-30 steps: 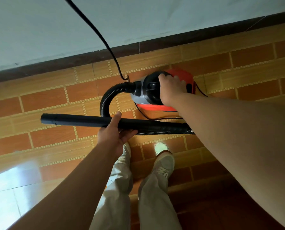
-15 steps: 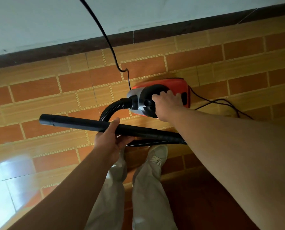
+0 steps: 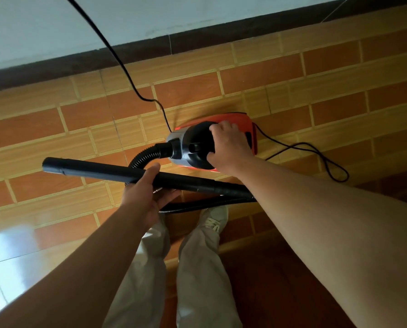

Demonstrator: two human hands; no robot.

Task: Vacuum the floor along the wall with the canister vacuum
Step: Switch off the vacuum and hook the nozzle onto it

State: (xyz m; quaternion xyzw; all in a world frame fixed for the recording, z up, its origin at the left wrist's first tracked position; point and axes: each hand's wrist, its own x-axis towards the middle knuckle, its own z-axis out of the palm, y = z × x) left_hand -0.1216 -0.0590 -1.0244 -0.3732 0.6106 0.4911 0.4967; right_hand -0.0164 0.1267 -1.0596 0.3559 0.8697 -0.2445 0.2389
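Canister vacuum | right hand gripping top | left hand holding wand

You have one canister vacuum, one wand, one hose, one cord, two hands.

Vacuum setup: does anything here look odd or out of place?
Yes. The wand has no floor nozzle and is held level above the floor by the left hand. The cord lies in loose loops beside the canister.
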